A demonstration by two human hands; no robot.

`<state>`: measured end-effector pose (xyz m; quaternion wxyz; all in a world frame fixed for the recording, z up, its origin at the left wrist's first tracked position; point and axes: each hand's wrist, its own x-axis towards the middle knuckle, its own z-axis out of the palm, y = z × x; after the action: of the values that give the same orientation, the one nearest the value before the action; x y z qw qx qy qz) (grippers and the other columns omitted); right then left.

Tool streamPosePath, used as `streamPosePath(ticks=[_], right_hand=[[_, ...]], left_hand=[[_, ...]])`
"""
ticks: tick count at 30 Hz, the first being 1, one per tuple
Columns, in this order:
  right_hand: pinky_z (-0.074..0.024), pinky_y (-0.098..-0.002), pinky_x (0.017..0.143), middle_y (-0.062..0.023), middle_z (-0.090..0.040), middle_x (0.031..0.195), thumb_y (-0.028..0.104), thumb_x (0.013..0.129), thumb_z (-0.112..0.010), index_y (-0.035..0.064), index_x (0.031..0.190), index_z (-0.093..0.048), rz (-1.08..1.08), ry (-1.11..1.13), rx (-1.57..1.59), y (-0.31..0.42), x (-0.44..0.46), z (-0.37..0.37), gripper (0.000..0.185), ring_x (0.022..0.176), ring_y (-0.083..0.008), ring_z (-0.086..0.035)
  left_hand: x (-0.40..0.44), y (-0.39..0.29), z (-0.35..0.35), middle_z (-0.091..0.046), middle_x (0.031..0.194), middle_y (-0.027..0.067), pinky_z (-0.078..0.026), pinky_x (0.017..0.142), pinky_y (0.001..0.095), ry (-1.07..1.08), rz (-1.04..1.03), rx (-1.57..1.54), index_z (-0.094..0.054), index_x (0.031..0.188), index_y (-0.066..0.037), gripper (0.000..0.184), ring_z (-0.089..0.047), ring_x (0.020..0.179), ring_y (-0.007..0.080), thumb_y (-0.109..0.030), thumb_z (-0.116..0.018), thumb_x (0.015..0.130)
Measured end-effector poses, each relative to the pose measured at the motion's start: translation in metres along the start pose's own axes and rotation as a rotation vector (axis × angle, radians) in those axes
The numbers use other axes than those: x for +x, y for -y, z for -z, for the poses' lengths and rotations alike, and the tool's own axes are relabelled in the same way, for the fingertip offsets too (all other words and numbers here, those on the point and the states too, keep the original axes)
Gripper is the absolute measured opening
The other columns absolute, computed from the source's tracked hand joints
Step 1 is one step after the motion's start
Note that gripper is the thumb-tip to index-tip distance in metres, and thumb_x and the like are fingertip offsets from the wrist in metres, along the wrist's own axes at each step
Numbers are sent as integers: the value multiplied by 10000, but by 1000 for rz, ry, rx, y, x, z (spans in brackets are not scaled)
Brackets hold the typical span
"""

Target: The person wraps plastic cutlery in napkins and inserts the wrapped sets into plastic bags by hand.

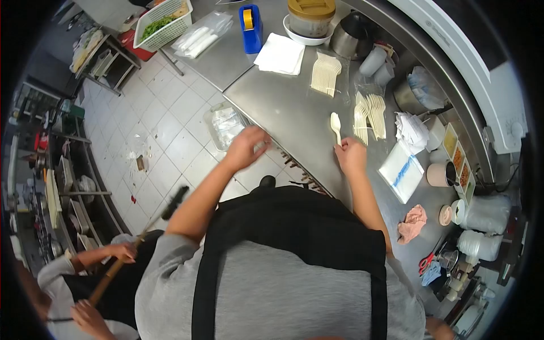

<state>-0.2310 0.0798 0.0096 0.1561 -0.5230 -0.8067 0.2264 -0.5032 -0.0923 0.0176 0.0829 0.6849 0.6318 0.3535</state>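
My right hand (pixel 350 156) is closed on the handle of a cream plastic spoon (pixel 335 122), its bowl pointing away from me over the steel counter (pixel 283 107). My left hand (pixel 249 148) hovers by the counter's edge, fingers loosely curved and thumb apart, with nothing visible in it. Beyond the spoon lies a bundle of cream plastic cutlery (pixel 326 75) in clear wrap. Another bagged bundle, of plastic forks (pixel 369 116), sits right of the spoon. A flat white packet with a blue stripe (pixel 401 171) is to the right of my right hand.
White napkins (pixel 281 54), a blue tape dispenser (pixel 250 28) and a gold-lidded tub (pixel 311 18) stand farther back. A pink cloth (pixel 412 224) lies at right. At left, a co-worker's hands hold a broom (pixel 116 266) over the tiled floor. A clear bin (pixel 225 124) is below the counter edge.
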Motion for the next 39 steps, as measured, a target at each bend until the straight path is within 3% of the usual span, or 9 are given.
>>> streamPosePath(ticks=[6,9,13,18,22,31,34,36,39], right_hand=[[-505,-421,685,-146,-631,893,185,757,-715,56,884,-674,-65,-74,-89,13,-7,4,185,778,-331,-624],[-502,-414,681,-139,-617,843,162,766,-707,59,921,-682,50,-228,-94,15,-13,-7,188,758,-339,-613],[-496,-412,671,-138,-606,830,139,777,-694,53,940,-682,23,-241,-31,17,-13,-14,185,753,-342,-605],[-490,-417,664,-130,-607,837,141,775,-695,58,930,-681,21,-253,-36,19,-11,-8,176,757,-338,-599],[-487,-415,661,-114,-611,840,152,771,-697,75,927,-683,71,-264,-71,13,-10,-8,174,760,-333,-599],[-488,-413,670,-119,-617,840,149,778,-689,74,919,-682,74,-219,17,2,-10,-4,160,763,-338,-603],[-486,-415,676,-128,-614,844,148,782,-685,66,920,-681,61,-226,21,-7,-19,2,160,772,-345,-601],[-485,-417,679,-135,-612,848,147,785,-682,61,924,-679,65,-229,-12,-16,-26,4,164,776,-350,-598],[-482,-419,689,-142,-607,854,150,790,-680,53,930,-677,52,-186,5,-20,-37,9,170,782,-352,-594]], left_hand=[[169,112,24,-611,1016,90,-490,841,404,-20,-99,176,-614,993,-100,287,-581,1000,308,-110,-704,721],[218,145,25,-617,1039,70,-492,851,400,154,-128,279,-618,1014,-111,327,-584,1010,287,-127,-731,707],[240,164,27,-639,1005,84,-480,816,390,420,-87,328,-654,967,-100,267,-602,947,303,-107,-723,709],[246,180,28,-644,912,95,-478,758,386,438,-99,199,-653,857,-82,130,-614,851,305,-142,-682,746],[242,182,29,-634,851,104,-481,725,387,381,-292,174,-638,826,-73,85,-614,799,308,-141,-647,776],[248,151,33,-617,897,123,-480,742,391,312,-134,201,-566,905,-59,82,-601,842,327,-96,-565,831],[228,94,43,-606,951,138,-485,763,398,284,-411,192,-556,964,-58,129,-594,880,336,-80,-540,837],[196,61,35,-607,1062,138,-495,827,388,331,-435,132,-563,1076,-60,253,-589,987,326,-68,-510,829],[139,41,2,-596,1102,131,-494,842,390,315,-588,141,-559,1067,-51,278,-586,1014,312,-48,-500,796]])
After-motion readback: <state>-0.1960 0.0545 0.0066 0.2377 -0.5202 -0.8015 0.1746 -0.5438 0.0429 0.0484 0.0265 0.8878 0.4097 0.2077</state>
